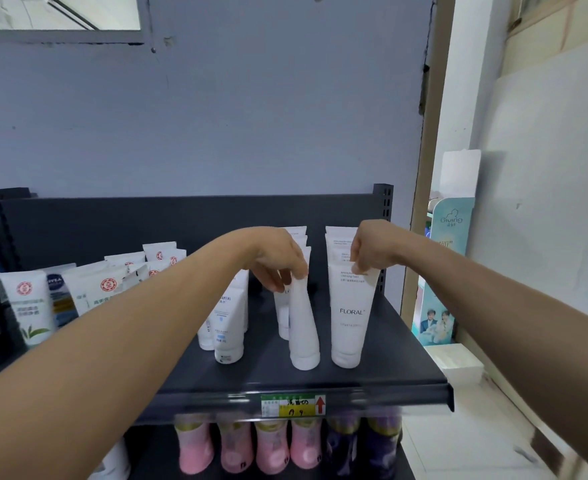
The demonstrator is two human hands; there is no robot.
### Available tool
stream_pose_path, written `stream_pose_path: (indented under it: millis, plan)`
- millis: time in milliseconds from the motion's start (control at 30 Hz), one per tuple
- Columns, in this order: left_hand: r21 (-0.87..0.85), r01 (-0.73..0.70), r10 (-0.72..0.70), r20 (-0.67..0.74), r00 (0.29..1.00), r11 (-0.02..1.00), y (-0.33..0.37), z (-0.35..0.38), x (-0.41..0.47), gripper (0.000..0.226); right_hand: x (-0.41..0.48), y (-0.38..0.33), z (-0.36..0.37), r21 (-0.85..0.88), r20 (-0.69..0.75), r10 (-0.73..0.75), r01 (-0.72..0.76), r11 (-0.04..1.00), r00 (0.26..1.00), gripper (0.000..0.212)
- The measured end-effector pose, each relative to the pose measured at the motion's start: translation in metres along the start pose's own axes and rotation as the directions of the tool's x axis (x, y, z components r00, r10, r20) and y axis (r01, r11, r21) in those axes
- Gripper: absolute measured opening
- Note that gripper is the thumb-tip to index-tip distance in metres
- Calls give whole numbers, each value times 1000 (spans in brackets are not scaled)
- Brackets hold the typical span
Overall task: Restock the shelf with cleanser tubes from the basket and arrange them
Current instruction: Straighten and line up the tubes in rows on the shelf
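Two rows of white FLORAL cleanser tubes stand cap-down on the dark shelf (pixel 320 379). My left hand (pixel 278 263) pinches the crimped top of the front tube of the left row (pixel 303 327), which is turned edge-on and leans slightly. At the same height, my right hand (pixel 372 251) grips the top of the front tube of the right row (pixel 351 317), label facing me. More tubes of the same kind stand behind each. The basket is out of view.
Shorter white tubes (pixel 230 323) stand left of the FLORAL rows, with red-logo tubes (pixel 29 306) and a Nivea tube (pixel 56 289) further left. Pink and purple bottles (pixel 271 445) fill the shelf below. A price tag (pixel 292 405) marks the shelf edge. A cardboard display (pixel 441 271) stands at right.
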State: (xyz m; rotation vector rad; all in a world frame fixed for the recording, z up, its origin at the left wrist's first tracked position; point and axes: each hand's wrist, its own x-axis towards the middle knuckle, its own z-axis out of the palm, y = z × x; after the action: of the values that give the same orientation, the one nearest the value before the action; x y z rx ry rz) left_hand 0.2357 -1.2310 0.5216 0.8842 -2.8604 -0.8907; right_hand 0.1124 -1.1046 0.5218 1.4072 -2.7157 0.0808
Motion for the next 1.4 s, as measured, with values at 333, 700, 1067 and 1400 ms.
stream_pose_path:
  millis: [333, 700, 1067, 1400]
  plan:
    - [129, -195, 213, -144, 966, 972, -4, 12, -4, 30, -13, 2, 4, -56, -47, -12, 9, 998, 999, 34]
    - [91, -189, 199, -119, 973, 978, -18, 3, -13, 24, -21, -3, 3, 16, -23, -4, 4, 1000, 1000, 34]
    - [63, -209, 211, -20, 977, 976, -26, 1, -13, 21, -7, 2, 6, 366, -162, 83, -18, 931, 983, 52]
    - [-70, -229, 228, -24, 973, 971, -33, -16, -7, 17, 16, 7, 6, 443, -324, 182, -21, 896, 928, 53]
